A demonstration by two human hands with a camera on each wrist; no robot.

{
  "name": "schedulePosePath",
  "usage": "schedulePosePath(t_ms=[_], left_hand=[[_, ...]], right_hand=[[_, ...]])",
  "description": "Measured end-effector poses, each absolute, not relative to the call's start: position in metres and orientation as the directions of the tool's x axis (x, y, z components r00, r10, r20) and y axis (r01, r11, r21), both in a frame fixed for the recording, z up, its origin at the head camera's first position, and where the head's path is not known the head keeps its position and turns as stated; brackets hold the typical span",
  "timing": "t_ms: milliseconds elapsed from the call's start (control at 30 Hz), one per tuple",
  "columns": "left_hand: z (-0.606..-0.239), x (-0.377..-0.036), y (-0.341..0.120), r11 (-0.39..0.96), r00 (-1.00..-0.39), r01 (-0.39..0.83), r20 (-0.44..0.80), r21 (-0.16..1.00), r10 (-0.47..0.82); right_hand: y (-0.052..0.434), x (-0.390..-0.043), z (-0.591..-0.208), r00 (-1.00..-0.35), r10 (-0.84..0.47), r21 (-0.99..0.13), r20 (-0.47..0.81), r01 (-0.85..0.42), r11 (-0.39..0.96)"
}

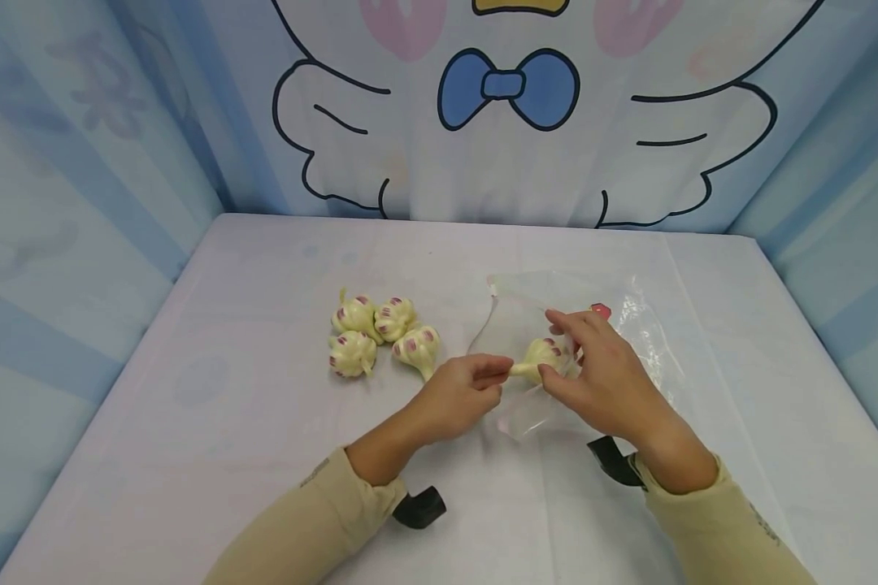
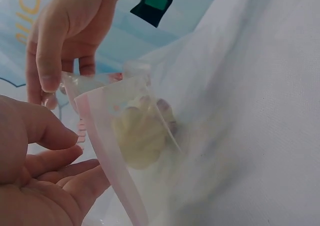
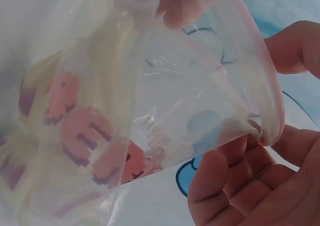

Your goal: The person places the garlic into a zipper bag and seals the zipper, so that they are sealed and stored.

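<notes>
A cream garlic bulb (image 1: 543,353) with purple markings lies at the mouth of a clear plastic bag (image 1: 515,325). Its stem points at the fingertips of my left hand (image 1: 459,398), which reach the bag's mouth. Through the plastic, the left wrist view shows the bulb blurred beside the pinkish rim, with nothing visible between my left thumb and fingers. My right hand (image 1: 610,378) pinches the bag's rim, with curled fingers (image 3: 207,181) at a fold in the right wrist view. Pink and red print marks the bag; cream and purple shapes show through it there.
Several other garlic bulbs (image 1: 376,325) sit grouped on the white tabletop (image 1: 263,455) left of the bag. Black straps (image 1: 419,508) hang under both wrists. Blue and white curtains (image 1: 512,162) with a printed cartoon figure border the table's back and sides.
</notes>
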State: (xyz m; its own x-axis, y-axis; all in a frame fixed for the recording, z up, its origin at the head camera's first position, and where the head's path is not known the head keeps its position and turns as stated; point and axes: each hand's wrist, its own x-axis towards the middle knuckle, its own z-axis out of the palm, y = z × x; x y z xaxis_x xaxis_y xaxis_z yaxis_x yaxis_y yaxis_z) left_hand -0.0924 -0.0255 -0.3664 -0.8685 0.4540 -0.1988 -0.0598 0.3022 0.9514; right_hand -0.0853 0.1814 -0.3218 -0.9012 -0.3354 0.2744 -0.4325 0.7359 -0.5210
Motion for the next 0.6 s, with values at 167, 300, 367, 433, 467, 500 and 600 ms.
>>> schedulePosePath(t_ms=[167, 300, 367, 433, 467, 500, 600], left_hand=[[-0.368, -0.095, -0.023, 0.298, -0.857, -0.049, -0.194, 0.953, 0.477], [-0.369, -0.097, -0.02, 0.307, -0.863, -0.032, -0.182, 0.951, 0.472], [-0.369, -0.097, -0.019, 0.314, -0.867, -0.029, -0.181, 0.949, 0.465], [-0.369, -0.098, -0.018, 0.321, -0.868, -0.03, -0.184, 0.947, 0.462], [-0.369, -0.098, -0.017, 0.318, -0.867, -0.034, -0.186, 0.947, 0.461], [-0.369, -0.099, -0.016, 0.318, -0.867, -0.036, -0.188, 0.947, 0.462], [-0.37, -0.101, -0.014, 0.316, -0.862, -0.041, -0.194, 0.948, 0.468]], right_hand=[[0.181, -0.085, -0.322, -0.894, -0.348, -0.542, 0.281, -0.447, 0.712], [0.18, -0.084, -0.322, -0.89, -0.356, -0.557, 0.283, -0.455, 0.695], [0.18, -0.084, -0.323, -0.887, -0.361, -0.559, 0.29, -0.462, 0.688], [0.18, -0.084, -0.322, -0.883, -0.365, -0.562, 0.296, -0.47, 0.68], [0.18, -0.084, -0.322, -0.881, -0.367, -0.564, 0.298, -0.473, 0.677], [0.18, -0.084, -0.322, -0.88, -0.368, -0.567, 0.3, -0.475, 0.673], [0.18, -0.083, -0.322, -0.877, -0.369, -0.575, 0.308, -0.48, 0.662]])
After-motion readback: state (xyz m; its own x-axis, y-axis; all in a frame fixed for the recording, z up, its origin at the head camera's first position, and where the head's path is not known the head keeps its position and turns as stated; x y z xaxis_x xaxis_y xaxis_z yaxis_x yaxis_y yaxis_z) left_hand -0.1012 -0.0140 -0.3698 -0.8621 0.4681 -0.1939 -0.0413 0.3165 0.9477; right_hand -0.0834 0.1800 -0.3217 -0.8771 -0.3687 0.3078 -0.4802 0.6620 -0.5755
